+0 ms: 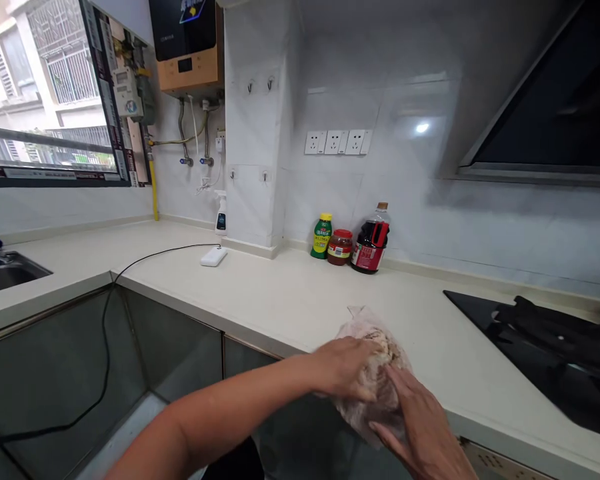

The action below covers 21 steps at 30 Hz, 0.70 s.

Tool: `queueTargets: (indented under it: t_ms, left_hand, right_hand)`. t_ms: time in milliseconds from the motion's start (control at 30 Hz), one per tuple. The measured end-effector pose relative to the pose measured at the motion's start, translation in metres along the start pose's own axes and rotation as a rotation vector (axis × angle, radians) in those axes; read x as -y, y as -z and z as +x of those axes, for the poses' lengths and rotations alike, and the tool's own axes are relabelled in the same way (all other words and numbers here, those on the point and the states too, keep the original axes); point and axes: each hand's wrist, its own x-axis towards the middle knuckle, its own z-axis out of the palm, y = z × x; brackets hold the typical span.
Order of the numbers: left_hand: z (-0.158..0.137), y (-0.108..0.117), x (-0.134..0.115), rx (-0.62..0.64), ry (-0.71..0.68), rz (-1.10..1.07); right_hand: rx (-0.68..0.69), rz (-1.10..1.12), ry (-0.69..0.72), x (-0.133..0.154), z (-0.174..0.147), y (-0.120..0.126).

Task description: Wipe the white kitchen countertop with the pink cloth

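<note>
A crumpled, see-through plastic bag (pixel 363 325) is at the front edge of the counter, partly over the edge. Pale, brownish contents show through its top, but I cannot make out what they are. My left hand (pixel 347 367) grips the bag from the left, its fingers curled over the upper part and slightly blurred. On the lower right, my right hand (pixel 420 417) holds the same bag between thumb and fingers. Parts of the bag are hidden behind both hands.
A green bottle (pixel 322 237), a red-lidded jar (pixel 339 248) and a large dark sauce bottle (pixel 371 241) stand by the wall. To the right is a black gas hob (pixel 510 353). A white box (pixel 213 256) with a black cable and a spray bottle (pixel 221 215) are leftward.
</note>
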Motion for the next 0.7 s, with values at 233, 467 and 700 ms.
queueTargets:
  t_ms: [233,467,700]
  left_hand:
    - [-0.068,0.062,0.085,-0.377,0.328,-0.021]
    - [-0.097,0.070,0.115,-0.398,0.568,0.206]
    - [-0.095,0.072,0.110,-0.310,0.572,0.279]
  right_hand:
    - [0.035,-0.296,-0.098,0.035,0.053,-0.011]
    - [-0.253,-0.195,0.141,0.102,0.122,-0.064]
    - [-0.314,-0.218,0.203,0.106,0.128,-0.074]
